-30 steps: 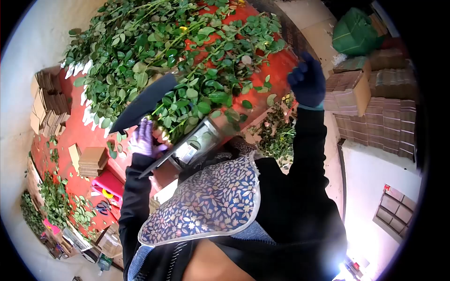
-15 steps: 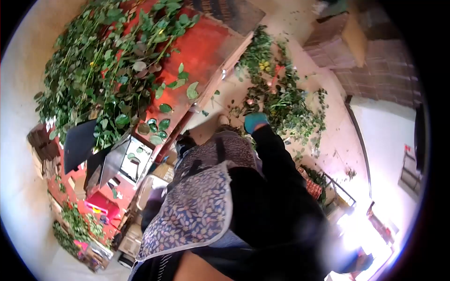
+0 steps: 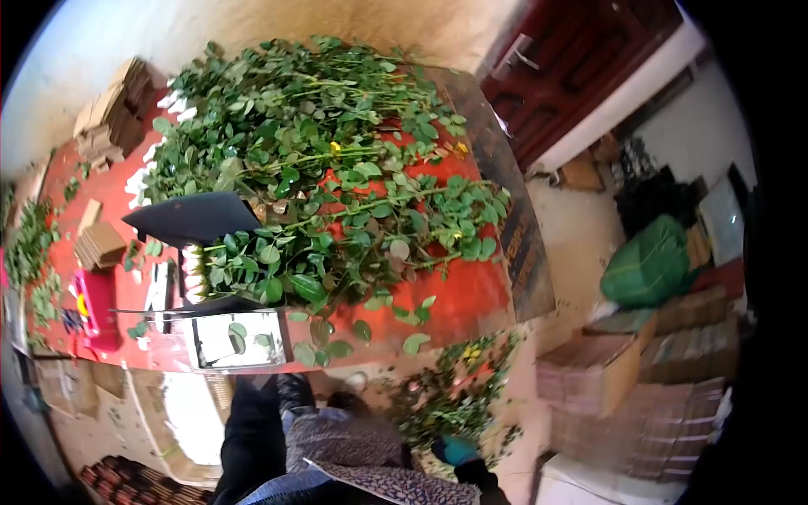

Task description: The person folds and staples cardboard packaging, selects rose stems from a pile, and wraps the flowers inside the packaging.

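My right hand [image 3: 456, 449], in a teal glove, hangs low at the lower right beside my patterned apron [image 3: 379, 475]. It is nearest to a heap of cut leafy stems [image 3: 450, 404] on the floor. The hand is small and its fingers are not clear, so I cannot tell whether it grips anything. My left hand is out of view. On the red table [image 3: 484, 295] lies a thick spread of leafy rose stems [image 3: 295, 118]. Some pale rose heads [image 3: 194, 273] line up by a black upright panel [image 3: 194, 219], next to a white-topped tray [image 3: 237, 340] with loose leaves.
A pink holder [image 3: 99, 311] and cardboard pieces [image 3: 101, 246] are on the table's left. Stacked cardboard boxes [image 3: 589, 370] and a green sack [image 3: 648, 263] stand right. A brown door [image 3: 581, 67] is behind. A crate [image 3: 156, 412] sits below the table's front edge.
My view has swung round and up to the table, bringing the door and the green sack into sight. My gloved right hand appears lower in view, still near the floor heap.
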A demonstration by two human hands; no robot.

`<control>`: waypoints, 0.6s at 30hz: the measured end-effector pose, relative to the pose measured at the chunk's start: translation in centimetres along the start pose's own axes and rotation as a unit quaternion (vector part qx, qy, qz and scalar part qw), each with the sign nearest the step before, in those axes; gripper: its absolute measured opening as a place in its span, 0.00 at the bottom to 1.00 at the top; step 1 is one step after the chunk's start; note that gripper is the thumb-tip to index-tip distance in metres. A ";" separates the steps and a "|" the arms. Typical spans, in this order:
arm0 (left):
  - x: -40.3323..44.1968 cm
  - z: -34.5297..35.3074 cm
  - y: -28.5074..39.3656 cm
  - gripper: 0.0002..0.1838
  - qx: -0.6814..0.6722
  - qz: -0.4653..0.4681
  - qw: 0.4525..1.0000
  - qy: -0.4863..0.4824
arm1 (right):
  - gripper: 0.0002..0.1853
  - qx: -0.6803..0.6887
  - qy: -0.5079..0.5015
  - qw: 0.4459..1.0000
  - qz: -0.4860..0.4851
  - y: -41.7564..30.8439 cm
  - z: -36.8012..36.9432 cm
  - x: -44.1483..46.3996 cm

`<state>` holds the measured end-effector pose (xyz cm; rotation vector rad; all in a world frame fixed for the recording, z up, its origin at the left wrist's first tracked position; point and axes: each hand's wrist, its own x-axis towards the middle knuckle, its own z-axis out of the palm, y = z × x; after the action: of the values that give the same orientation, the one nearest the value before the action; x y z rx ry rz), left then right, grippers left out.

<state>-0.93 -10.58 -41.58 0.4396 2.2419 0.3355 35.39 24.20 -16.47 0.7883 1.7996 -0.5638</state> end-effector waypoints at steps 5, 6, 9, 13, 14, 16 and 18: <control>-0.2 1.3 -1.7 0.12 -0.027 -0.012 0.999 -0.016 | 0.28 0.022 -0.066 0.997 0.015 3.4 3.3 4.7; -0.5 1.2 -1.8 0.12 -0.028 -0.014 0.999 -0.020 | 0.31 0.035 -0.096 0.995 0.012 3.1 3.1 5.1; -1.2 1.0 -2.2 0.12 -0.027 -0.014 0.999 -0.031 | 0.31 0.060 -0.057 0.996 -0.027 1.6 3.0 5.8; -1.4 0.1 -1.7 0.12 -0.021 -0.002 0.998 -0.051 | 0.30 0.112 -0.068 0.990 -0.048 -2.5 0.6 5.7; -1.5 -0.2 -1.2 0.12 -0.021 0.002 0.998 -0.055 | 0.29 0.084 -0.042 0.994 -0.063 -2.0 1.9 7.3; -1.6 -0.7 0.1 0.12 -0.023 0.024 0.998 -0.061 | 0.24 0.075 -0.036 0.995 -0.061 -1.4 2.6 8.1; -2.0 -1.0 2.3 0.12 -0.029 0.062 0.995 -0.070 | 0.19 0.051 -0.018 0.995 -0.079 -2.7 1.7 7.0</control>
<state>-0.02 -9.43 -38.71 0.5565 2.0691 0.4208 32.76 22.92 -23.59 0.7045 1.8219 -0.7737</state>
